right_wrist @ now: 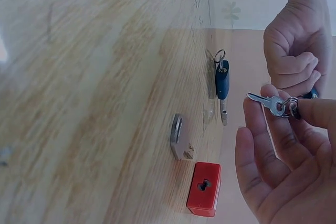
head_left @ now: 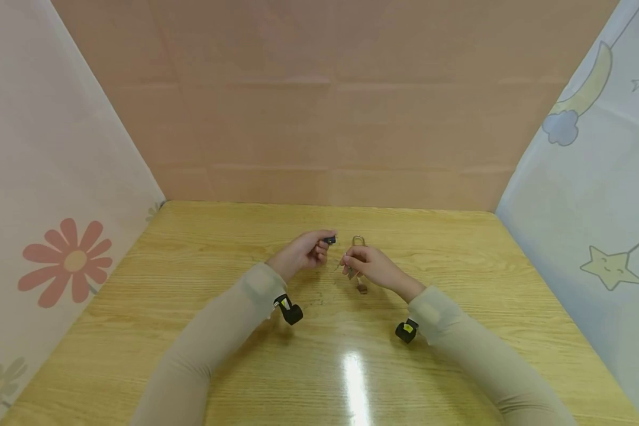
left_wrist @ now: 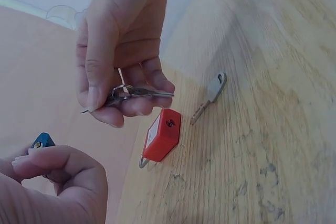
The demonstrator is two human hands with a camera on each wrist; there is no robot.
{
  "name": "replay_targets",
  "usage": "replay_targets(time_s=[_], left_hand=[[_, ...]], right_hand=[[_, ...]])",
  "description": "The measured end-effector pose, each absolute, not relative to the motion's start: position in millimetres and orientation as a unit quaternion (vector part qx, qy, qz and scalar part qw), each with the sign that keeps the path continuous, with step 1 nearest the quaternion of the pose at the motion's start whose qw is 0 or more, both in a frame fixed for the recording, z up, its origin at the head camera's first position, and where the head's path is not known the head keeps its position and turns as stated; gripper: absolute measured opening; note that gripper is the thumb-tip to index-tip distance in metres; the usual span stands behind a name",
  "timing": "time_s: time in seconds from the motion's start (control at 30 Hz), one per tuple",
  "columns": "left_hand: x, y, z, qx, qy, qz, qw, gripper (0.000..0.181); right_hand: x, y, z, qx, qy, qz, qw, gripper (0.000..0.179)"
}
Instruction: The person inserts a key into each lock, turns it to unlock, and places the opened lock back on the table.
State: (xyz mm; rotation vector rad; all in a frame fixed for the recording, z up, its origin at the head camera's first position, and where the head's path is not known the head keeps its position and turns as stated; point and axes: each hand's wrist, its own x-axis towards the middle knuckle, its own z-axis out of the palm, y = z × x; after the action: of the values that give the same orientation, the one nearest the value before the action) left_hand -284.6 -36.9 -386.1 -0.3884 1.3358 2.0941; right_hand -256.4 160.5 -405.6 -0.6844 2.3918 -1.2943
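My left hand grips a small blue padlock, its brass keyhole face showing in the left wrist view. To its right, my right hand pinches a ring with small silver keys between thumb and fingers. One key points out over the fingertips. Below the right hand a red padlock rests on the table, keyhole visible. In the head view the right hand hides most of it, leaving its shackle in sight. A loose larger key lies on the wood close to the red padlock.
Another dark blue lock-like piece with a ring at one end lies on the wooden table. A tan panel rises at the back, with patterned sheets at the left and right.
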Motion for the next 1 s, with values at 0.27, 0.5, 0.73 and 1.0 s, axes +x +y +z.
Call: replay_targets(time_s=[0.27,0.5,0.73,1.0], left_hand=[[-285,-37,-386,-0.173,0.461,0.809,0.322,0.024],[-286,-37,-389,-0.175,0.455,0.809,0.328,0.026],[-286,-38,-390,-0.176,0.457,0.808,0.327,0.021],[-284,-39,-392,-0.173,0.462,0.807,0.324,0.023]], right_hand=[[-257,160,-406,-0.237,0.846,-0.448,0.166,0.034],[-255,157,-404,-0.235,0.834,-0.468,0.172,0.034],[-251,154,-397,-0.221,0.843,-0.469,0.144,0.034],[-250,154,-394,-0.178,0.829,-0.505,0.161,0.035]])
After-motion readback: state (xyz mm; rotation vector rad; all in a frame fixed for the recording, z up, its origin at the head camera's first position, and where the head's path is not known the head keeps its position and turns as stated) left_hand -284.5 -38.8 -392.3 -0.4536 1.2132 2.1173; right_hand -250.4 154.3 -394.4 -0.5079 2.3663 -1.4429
